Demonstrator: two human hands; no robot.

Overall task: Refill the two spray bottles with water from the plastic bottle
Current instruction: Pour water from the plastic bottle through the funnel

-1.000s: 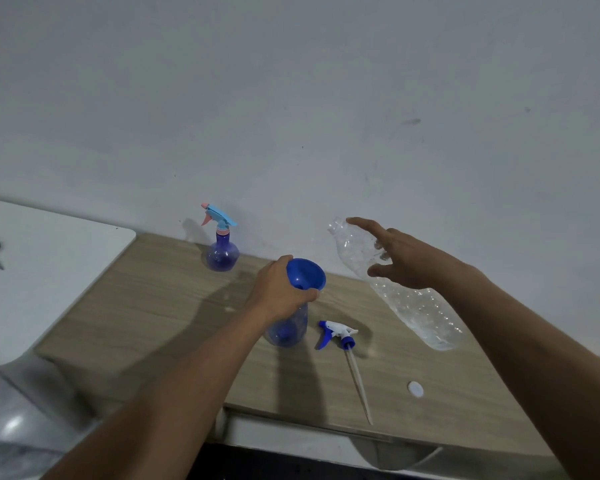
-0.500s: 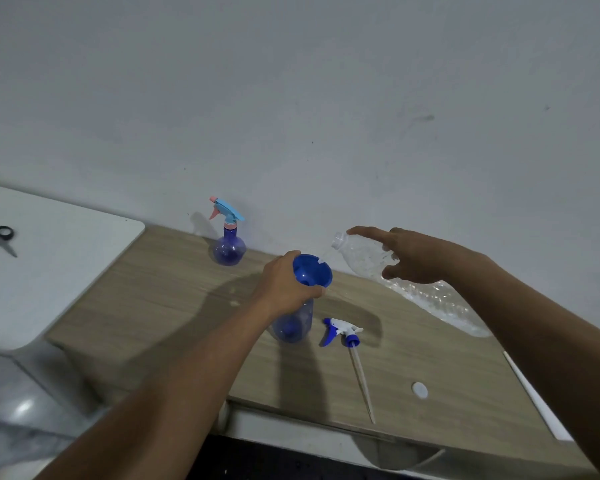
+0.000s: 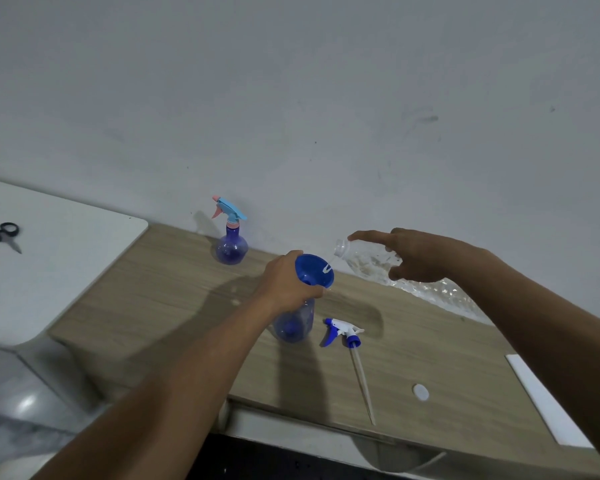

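An open blue spray bottle [image 3: 293, 325] stands on the wooden table [image 3: 174, 299] with a blue funnel [image 3: 314, 270] in its neck. My left hand [image 3: 286, 282] grips the funnel and bottle neck. My right hand [image 3: 420, 254] holds the clear plastic bottle [image 3: 371, 263] tilted, its mouth over the funnel's right rim, and a thin stream of water runs in. The bottle's white-and-blue trigger head [image 3: 343, 332] with its long tube lies just to the right. A second blue spray bottle [image 3: 231, 247], capped with a light-blue trigger, stands by the wall.
A small white cap [image 3: 420, 392] lies on the table toward the front right. A white strip [image 3: 548, 400] lies at the right edge. Black scissors [image 3: 0, 234] rest on a white surface [image 3: 66, 258] to the left. The wall runs close behind the table.
My right hand has tipped the plastic bottle further down and brought its mouth to the funnel, where water now runs out. My left hand has stayed on the funnel.
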